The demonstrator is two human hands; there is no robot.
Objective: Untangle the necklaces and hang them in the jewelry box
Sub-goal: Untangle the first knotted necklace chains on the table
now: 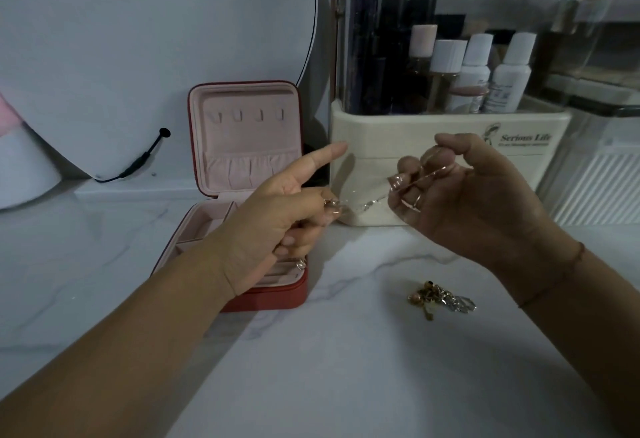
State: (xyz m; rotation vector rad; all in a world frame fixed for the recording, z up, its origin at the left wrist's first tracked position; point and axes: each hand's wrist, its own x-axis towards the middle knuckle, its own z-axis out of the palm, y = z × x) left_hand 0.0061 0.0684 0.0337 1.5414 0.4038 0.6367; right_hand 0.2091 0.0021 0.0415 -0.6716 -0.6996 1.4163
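A thin rose-gold necklace [367, 203] is stretched between my two hands above the marble counter. My left hand [277, 219] pinches one end between thumb and bent fingers, its index finger pointing out. My right hand [460, 191] grips the other end, the chain looped over its fingers. The red jewelry box [242, 132] stands open behind my left hand; its pink lid shows a row of bare hooks and a gathered pocket. A tangled pile of gold and silver necklaces [438, 299] lies on the counter below my right hand.
A cream organizer [450, 132] with several bottles and dark tubes stands right behind my hands. A round white mirror [138, 56] with a black cable leans at the back left. The white marble counter [329, 368] stretches toward me.
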